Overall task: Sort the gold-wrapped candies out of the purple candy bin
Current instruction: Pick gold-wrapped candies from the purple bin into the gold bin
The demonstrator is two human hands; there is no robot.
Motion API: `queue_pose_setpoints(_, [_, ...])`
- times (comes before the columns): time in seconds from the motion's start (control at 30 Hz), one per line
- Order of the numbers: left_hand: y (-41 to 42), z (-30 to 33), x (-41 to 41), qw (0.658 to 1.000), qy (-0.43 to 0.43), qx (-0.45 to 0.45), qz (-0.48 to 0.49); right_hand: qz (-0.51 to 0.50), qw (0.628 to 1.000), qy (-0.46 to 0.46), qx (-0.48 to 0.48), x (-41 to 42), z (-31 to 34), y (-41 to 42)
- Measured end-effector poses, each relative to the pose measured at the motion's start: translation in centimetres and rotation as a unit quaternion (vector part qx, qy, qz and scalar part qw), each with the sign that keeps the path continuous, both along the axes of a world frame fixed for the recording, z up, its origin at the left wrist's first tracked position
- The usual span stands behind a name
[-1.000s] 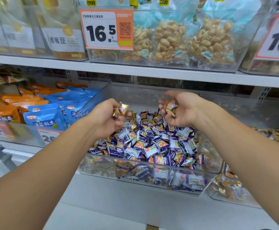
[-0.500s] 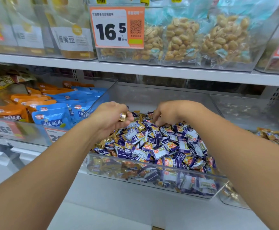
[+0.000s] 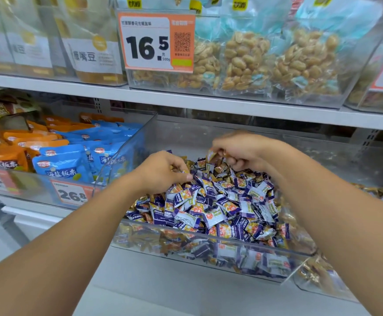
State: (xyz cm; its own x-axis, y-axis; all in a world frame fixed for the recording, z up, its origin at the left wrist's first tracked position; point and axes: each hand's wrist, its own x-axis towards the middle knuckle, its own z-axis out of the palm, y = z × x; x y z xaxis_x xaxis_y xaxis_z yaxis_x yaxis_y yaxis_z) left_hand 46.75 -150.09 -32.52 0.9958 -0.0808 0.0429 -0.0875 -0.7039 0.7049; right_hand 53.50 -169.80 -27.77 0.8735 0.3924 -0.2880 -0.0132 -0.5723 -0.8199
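Observation:
A clear plastic bin [image 3: 208,252] on the lower shelf holds a heap of purple-and-white wrapped candies [image 3: 220,201], with gold-wrapped ones mixed in near the back [image 3: 222,167]. My left hand [image 3: 163,172] is down on the left back of the heap, fingers curled round small gold-wrapped candies. My right hand [image 3: 236,151] is at the back of the heap and pinches a gold-wrapped candy [image 3: 211,155] that sticks out at its fingertips. What else either palm holds is hidden.
Left of the bin stands a clear bin of blue and orange snack packs [image 3: 67,160] with a 26.8 price tag [image 3: 72,193]. To the right is a bin of gold-wrapped candies [image 3: 382,192]. The shelf above [image 3: 208,103] carries peanut bags and a 16.5 price sign [image 3: 156,39].
Both hands have dropped from above the heap onto its back part. The right hand turned palm-down and now pinches a gold candy at the pile.

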Motion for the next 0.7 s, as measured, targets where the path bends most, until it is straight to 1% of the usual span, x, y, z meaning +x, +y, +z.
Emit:
queue_pose_setpoints(0.03, [-0.1, 0.0, 0.0, 0.998, 0.002, -0.049, 0.029, -0.030, 0.994, 0.060, 0.090, 0.1, 0.1, 0.1])
queue_pose_setpoints(0.07, [-0.1, 0.2, 0.0, 0.992, 0.016, -0.115, 0.058, -0.053, 0.980, 0.108, 0.156, 0.1, 0.2, 0.2])
queue_pose_setpoints(0.1, [-0.1, 0.5, 0.0, 0.978, 0.038, -0.190, 0.079, -0.069, 0.968, 0.144, 0.196, 0.2, 0.3, 0.3])
queue_pose_setpoints(0.17, [0.0, 1.1, 0.0, 0.931, 0.083, -0.338, 0.105, -0.089, 0.954, 0.177, 0.225, 0.2, 0.3, 0.4])
queue_pose_setpoints(0.2, [0.0, 1.4, 0.0, 0.905, 0.099, -0.397, 0.114, -0.097, 0.951, 0.186, 0.228, 0.2, 0.2, 0.5])
queue_pose_setpoints(0.27, [0.1, 1.7, -0.2, 0.868, 0.119, -0.466, 0.128, -0.106, 0.944, 0.206, 0.235, 0.0, -0.3, 1.0])
queue_pose_setpoints(0.4, [0.2, 1.5, -0.6, 0.841, 0.153, -0.500, 0.139, -0.113, 0.931, 0.235, 0.256, -0.6, -1.6, 2.1])
queue_pose_setpoints(0.53, [0.8, 1.2, -0.8, 0.836, 0.176, -0.503, 0.131, -0.101, 0.898, 0.282, 0.322, -0.5, -2.0, 2.6])
queue_pose_setpoints(0.6, [1.1, 1.1, -0.8, 0.846, 0.178, -0.485, 0.131, -0.096, 0.863, 0.322, 0.377, -0.5, -1.9, 2.6])
queue_pose_setpoints(0.63, [1.2, 1.1, -0.8, 0.858, 0.175, -0.463, 0.135, -0.106, 0.842, 0.341, 0.404, -0.5, -1.9, 2.6])
queue_pose_setpoints(0.7, [1.5, 1.2, -0.9, 0.900, 0.158, -0.382, 0.136, -0.127, 0.815, 0.360, 0.436, -0.6, -2.0, 2.5])
